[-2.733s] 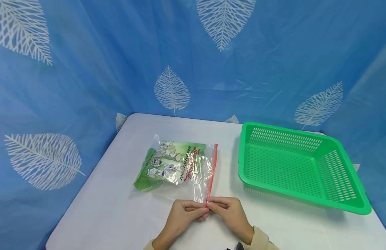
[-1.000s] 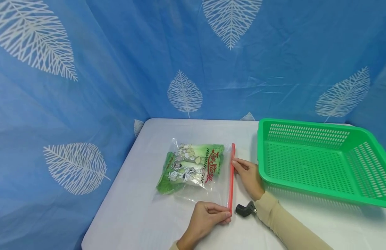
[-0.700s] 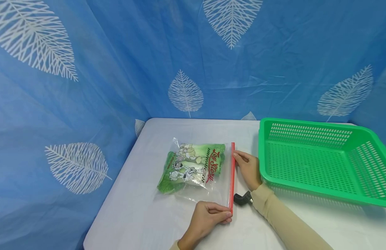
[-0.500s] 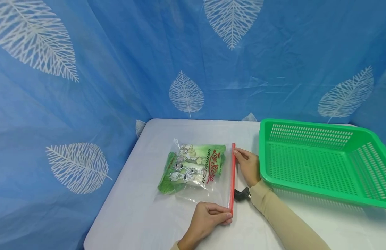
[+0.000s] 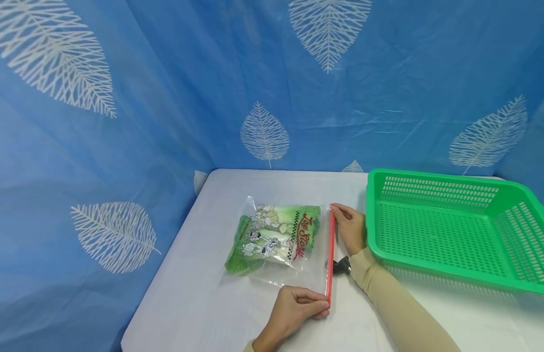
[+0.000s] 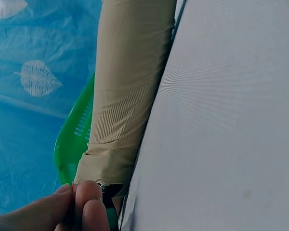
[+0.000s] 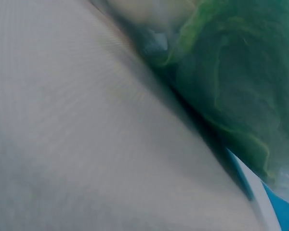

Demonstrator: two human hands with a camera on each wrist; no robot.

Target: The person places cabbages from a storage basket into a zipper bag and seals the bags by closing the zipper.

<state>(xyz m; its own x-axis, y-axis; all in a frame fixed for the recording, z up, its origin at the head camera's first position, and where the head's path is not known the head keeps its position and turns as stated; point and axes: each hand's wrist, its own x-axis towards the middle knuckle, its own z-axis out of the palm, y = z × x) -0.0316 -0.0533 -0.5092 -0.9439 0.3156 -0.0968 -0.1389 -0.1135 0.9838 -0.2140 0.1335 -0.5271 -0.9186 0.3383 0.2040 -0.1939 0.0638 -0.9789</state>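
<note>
A clear zip bag (image 5: 315, 269) lies flat on the white table, with a puffy green package (image 5: 274, 232) printed with cartoon figures and "Toy Story" inside. Along its right edge runs a red zip strip (image 5: 331, 254). My left hand (image 5: 291, 310) pinches the strip's near end between thumb and fingers. At the far end, the thumb and fingers of my right hand (image 5: 352, 230) pinch the strip's corner. In the left wrist view the left fingers (image 6: 89, 207) are bunched, with the strip hidden. The right wrist view shows the green package (image 7: 241, 86) close up, and little of the right hand.
A green perforated basket (image 5: 435, 234) stands to the right, its left wall close to my right hand. A small black device (image 5: 341, 265) sits by the right cuff. A blue curtain (image 5: 210, 73) with white leaves hangs behind the white table (image 5: 188, 293).
From beside the left hand at the near end, my right hand has travelled along the red strip to its far end. The left hand has kept its pinch on the near end.
</note>
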